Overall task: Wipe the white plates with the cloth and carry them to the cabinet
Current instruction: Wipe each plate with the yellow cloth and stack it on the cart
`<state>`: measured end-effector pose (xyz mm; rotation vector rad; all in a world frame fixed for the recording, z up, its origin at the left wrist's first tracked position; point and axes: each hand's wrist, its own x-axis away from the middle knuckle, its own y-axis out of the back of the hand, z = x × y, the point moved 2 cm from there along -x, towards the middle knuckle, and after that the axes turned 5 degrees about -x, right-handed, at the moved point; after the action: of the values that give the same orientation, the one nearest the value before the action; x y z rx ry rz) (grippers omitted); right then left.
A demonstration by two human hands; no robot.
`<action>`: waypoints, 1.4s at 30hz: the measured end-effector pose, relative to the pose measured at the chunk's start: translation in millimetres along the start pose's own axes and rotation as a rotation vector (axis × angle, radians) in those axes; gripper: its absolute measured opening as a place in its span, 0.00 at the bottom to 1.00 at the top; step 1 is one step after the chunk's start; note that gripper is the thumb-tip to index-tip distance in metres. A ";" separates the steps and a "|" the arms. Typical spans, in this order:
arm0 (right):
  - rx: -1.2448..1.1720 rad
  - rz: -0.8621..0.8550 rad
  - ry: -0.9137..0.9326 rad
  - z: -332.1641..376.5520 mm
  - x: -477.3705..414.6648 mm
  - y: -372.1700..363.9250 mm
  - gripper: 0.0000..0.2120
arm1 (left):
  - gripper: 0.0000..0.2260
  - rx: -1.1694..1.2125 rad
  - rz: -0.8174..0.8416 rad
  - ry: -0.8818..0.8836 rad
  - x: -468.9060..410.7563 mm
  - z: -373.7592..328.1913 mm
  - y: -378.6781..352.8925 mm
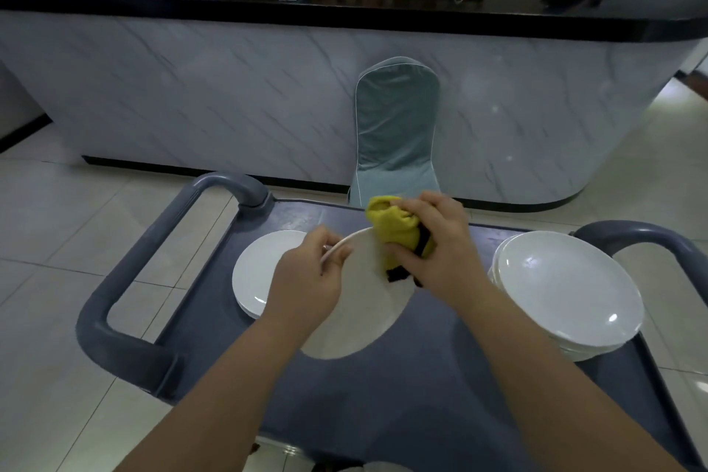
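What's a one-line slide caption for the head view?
Left hand grips a white plate by its rim while the right hand presses a yellow cloth on it over a grey cart.

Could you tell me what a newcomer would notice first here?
The bright yellow cloth, gripped by the right hand, presses on a white plate that the left hand holds by its rim above the grey cart. A left plate stack and a taller right plate stack sit on the cart, and a covered chair stands behind it.
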<state>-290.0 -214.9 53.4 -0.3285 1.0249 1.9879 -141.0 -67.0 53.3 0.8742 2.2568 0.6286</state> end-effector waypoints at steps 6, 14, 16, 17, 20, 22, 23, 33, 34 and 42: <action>-0.075 -0.033 -0.053 2.2 -1.1 -0.9 0.21 | 0.08 -0.158 0.011 -0.193 -14.2 -12.6 14.0; -0.077 0.015 -0.133 -4.5 -2.3 4.3 0.20 | 0.03 -0.069 -0.011 -0.159 -22.0 0.0 27.8; 0.043 0.017 -0.034 9.1 -2.8 -3.1 0.20 | 0.04 -0.145 0.053 -0.226 -21.6 -5.3 19.6; 0.094 0.030 0.033 18.6 -4.3 -9.8 0.20 | 0.05 -0.192 0.076 -0.274 -20.4 -7.4 13.8; 0.176 0.060 0.143 30.2 -7.3 -17.1 0.18 | 0.08 -0.207 0.081 -0.318 -19.1 -4.9 7.8; 0.175 0.049 0.049 18.0 -7.9 -6.9 0.14 | 0.05 -0.148 0.032 -0.281 -17.9 -0.9 13.7; 0.165 0.046 -0.020 10.0 -6.3 -1.6 0.13 | 0.02 -0.101 0.012 -0.251 -17.7 0.0 16.6; 0.116 0.017 0.028 4.9 -9.9 -4.6 0.10 | 0.06 -0.104 -0.034 -0.340 -26.7 0.6 18.2; 0.032 0.000 -0.045 -1.1 -9.8 1.1 0.10 | 0.04 -0.018 -0.097 -0.260 -26.5 2.7 22.4; 0.183 -0.014 0.043 13.4 -15.8 3.6 0.13 | 0.04 -0.013 -0.074 -0.292 -21.5 7.8 10.7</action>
<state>-281.4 -214.7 72.6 -0.2784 1.2189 1.8655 -118.6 -73.8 62.8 0.8151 2.0093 0.4498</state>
